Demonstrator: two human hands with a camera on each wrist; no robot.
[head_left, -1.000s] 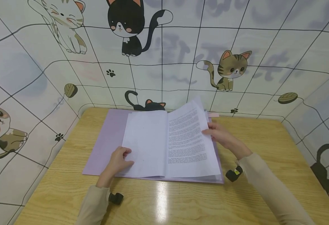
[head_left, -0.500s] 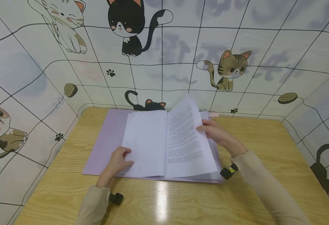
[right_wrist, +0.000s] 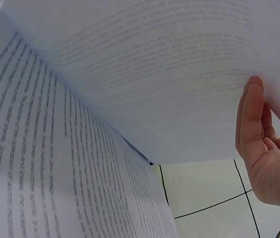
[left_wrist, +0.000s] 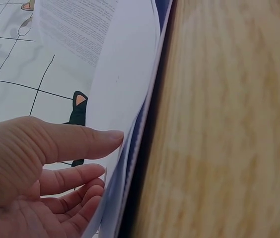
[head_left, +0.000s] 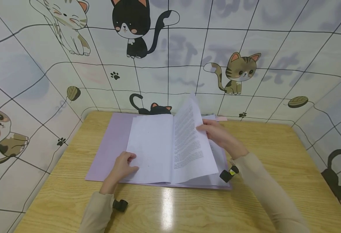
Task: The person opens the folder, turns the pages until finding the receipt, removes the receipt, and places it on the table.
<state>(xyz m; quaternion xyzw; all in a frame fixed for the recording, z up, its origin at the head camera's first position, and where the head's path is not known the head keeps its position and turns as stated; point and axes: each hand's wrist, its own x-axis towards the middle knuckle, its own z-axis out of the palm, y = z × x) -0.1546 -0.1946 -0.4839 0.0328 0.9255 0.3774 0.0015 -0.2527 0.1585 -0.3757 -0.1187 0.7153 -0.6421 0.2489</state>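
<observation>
A folder with a lilac cover [head_left: 109, 152] lies spread on the table, filled with white sheets. On its left side a blank page [head_left: 151, 145] faces up. My left hand [head_left: 123, 165] rests on that page's outer lower edge, fingers bent loosely, thumb and fingertips touching the paper [left_wrist: 117, 99]. With thumb and fingers my right hand [head_left: 218, 134] pinches the outer edge of a printed page [head_left: 188, 139], which stands raised and tilted toward the middle. In the right wrist view, fingers [right_wrist: 251, 111] lie behind the lifted sheet [right_wrist: 179, 99], and another printed page [right_wrist: 40, 158] shows beneath.
The wooden table [head_left: 260, 145] extends on both sides and in front of the folder. A wall covering with cartoon cats [head_left: 241, 72] rises behind it. A pink tab [head_left: 221, 118] sticks out at the folder's upper right.
My right hand has moved left, carrying the printed page's outer edge with it. The page now stands steeper, uncovering more of the sheet below. My left hand has stayed in place.
</observation>
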